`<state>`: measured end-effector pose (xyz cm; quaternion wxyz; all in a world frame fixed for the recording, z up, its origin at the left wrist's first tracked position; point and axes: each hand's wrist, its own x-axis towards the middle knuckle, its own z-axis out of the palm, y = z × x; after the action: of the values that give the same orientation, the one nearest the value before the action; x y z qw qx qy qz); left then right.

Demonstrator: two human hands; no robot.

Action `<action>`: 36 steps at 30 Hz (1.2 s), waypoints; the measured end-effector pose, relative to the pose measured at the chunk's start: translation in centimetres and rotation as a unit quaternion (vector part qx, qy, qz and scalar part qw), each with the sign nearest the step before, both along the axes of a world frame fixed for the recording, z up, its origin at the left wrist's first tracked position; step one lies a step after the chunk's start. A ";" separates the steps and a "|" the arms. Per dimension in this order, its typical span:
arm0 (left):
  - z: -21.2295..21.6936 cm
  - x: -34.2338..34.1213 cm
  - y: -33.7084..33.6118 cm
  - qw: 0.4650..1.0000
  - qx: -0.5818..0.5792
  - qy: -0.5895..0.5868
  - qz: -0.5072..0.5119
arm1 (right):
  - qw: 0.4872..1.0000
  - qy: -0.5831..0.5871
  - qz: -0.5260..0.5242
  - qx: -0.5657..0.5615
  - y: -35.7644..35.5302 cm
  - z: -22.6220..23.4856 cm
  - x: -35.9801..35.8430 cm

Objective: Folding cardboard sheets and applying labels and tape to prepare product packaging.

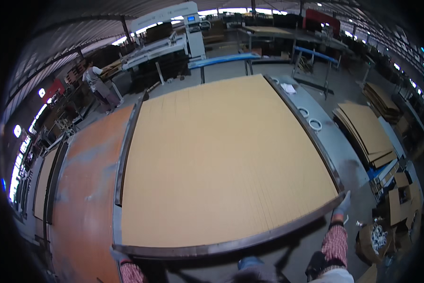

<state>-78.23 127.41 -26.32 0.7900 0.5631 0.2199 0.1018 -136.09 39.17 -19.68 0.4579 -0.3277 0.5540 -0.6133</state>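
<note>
A large tan board [221,151] with thin lines across its surface lies flat in front of me. Along its near edge runs a long dark metal bar [235,243]. My gloved right hand [341,206] is closed around the bar's right end. At the left end, my gloved left hand [120,255] grips the bar from below, its fingers partly hidden. Dark rails flank the board: a left rail [129,146] and a right rail [311,134].
Left of the board lies an orange-brown worn surface [84,193]. Rolls of white tape [315,124] sit on a grey strip at right, near stacked tan sheets [365,129] and an open carton [374,240]. Farther off are a white machine [174,45] and another person [96,85].
</note>
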 end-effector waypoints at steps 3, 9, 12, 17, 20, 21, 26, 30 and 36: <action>1.6 -0.7 2.6 0.951 0.309 -0.028 -0.013 | 0.994 0.062 0.074 -0.046 2.0 2.3 3.6; 2.3 0.4 0.0 0.971 0.238 0.030 -0.001 | 0.987 0.153 -0.040 -0.002 -2.2 -1.7 3.2; 2.9 0.0 0.7 0.967 0.251 0.036 0.016 | 0.999 -0.033 0.015 -0.012 -3.3 -2.8 4.1; 1.5 2.1 -2.6 0.971 0.236 0.043 -0.017 | 0.997 0.023 -0.063 -0.049 -6.0 -5.9 -0.9; 2.9 0.2 1.2 0.970 0.239 0.033 0.024 | 0.993 -0.118 0.017 -0.019 -3.3 -2.1 6.0; 2.6 0.0 1.0 0.972 0.233 0.036 0.021 | 0.984 -0.172 0.033 -0.030 -2.7 -1.5 5.5; 2.5 1.2 -0.4 0.972 0.229 0.052 -0.012 | 0.994 0.077 -0.079 -0.019 -5.0 -3.0 5.1; 3.5 2.0 -0.5 0.912 0.387 0.103 -0.091 | 0.977 -0.200 0.045 -0.049 -5.7 -3.3 2.9; 2.7 3.6 2.6 0.713 0.669 0.186 -0.097 | 0.993 -0.111 0.025 -0.024 -6.3 -3.5 4.4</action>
<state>-74.64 130.05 -23.65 0.1558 0.9704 0.1807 0.0385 -131.73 32.90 -23.20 0.5237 -0.2817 0.4766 -0.6475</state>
